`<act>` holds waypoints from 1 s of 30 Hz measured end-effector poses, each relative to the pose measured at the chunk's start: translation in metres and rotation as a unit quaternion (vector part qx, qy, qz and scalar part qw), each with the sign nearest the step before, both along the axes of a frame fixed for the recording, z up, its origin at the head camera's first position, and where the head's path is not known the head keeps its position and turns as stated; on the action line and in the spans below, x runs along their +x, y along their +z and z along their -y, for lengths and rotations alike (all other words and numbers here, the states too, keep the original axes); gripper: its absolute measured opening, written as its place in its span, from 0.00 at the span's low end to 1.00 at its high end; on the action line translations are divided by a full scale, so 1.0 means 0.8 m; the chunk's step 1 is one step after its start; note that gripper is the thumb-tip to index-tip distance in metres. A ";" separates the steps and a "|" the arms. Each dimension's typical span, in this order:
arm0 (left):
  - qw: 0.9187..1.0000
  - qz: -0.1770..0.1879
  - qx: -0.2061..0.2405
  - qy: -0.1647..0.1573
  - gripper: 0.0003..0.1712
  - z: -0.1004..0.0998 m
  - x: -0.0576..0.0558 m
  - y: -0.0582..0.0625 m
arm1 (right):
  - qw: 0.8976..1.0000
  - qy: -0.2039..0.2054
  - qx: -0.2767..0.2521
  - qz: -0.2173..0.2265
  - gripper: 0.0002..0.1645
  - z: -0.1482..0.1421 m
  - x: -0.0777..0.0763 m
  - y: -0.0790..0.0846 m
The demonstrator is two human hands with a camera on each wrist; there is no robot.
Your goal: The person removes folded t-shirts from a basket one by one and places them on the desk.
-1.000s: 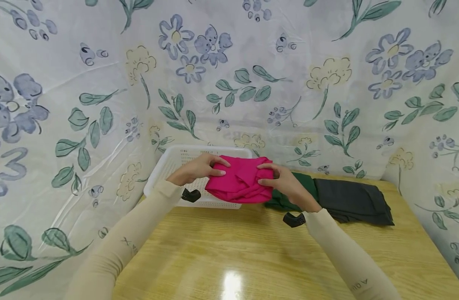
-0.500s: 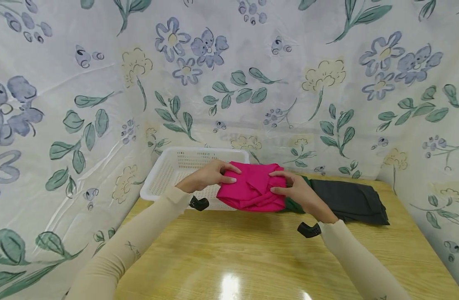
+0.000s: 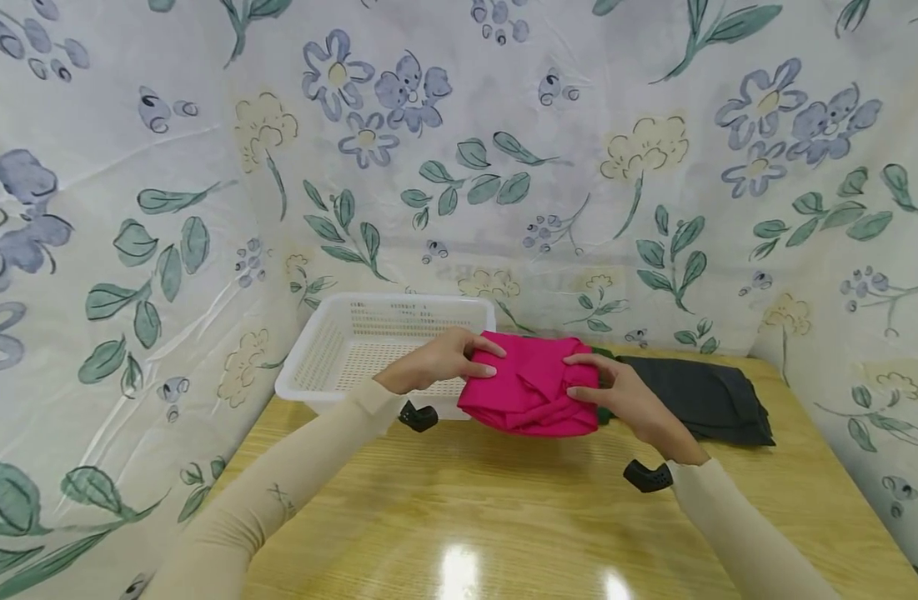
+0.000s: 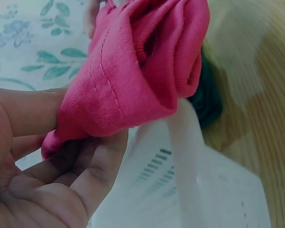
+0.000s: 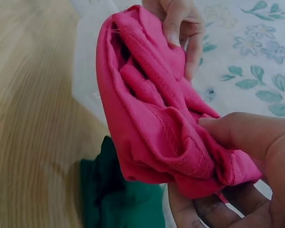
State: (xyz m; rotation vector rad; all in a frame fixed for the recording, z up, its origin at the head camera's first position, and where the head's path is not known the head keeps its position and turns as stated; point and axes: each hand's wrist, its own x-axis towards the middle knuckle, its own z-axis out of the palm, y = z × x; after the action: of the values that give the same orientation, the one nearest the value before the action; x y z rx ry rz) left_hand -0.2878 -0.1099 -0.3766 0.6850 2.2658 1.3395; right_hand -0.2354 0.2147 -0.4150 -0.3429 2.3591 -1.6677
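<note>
Both hands hold up a folded bright pink garment (image 3: pixel 529 387) above the table, in front of the basket's right corner. My left hand (image 3: pixel 451 358) grips its left side, thumb on one face and fingers under the other, as the left wrist view shows on the pink cloth (image 4: pixel 118 80). On the opposite side my right hand (image 3: pixel 627 396) pinches the cloth between thumb and fingers. Stitched hems and layered folds show along the pink edge (image 5: pixel 152 95) in the right wrist view.
A white perforated plastic basket (image 3: pixel 301 393) stands at the back left of the wooden table (image 3: pixel 398 517). Behind the pink garment lies a dark green folded cloth (image 5: pixel 133 204), mostly hidden in the head view. A folded dark grey cloth (image 3: pixel 702 400) lies to its right. A floral curtain (image 3: pixel 459 242) surrounds the table.
Both hands have carried the pink garment to the right and slightly nearer, away from the basket. More of the basket's inside shows, and the green cloth is now largely covered from view.
</note>
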 end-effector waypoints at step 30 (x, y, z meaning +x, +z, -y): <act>0.998 -0.024 -0.021 -0.058 0.22 -0.082 0.021 -0.036 | 0.998 -0.051 0.012 0.022 0.38 -0.079 0.046 -0.039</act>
State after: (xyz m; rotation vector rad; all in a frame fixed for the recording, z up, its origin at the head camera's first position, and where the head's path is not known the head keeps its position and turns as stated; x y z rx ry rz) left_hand -0.2710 -0.0439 -0.4057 0.8288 2.2469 1.2293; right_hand -0.1989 0.2780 -0.4462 -0.1820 2.3989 -1.6704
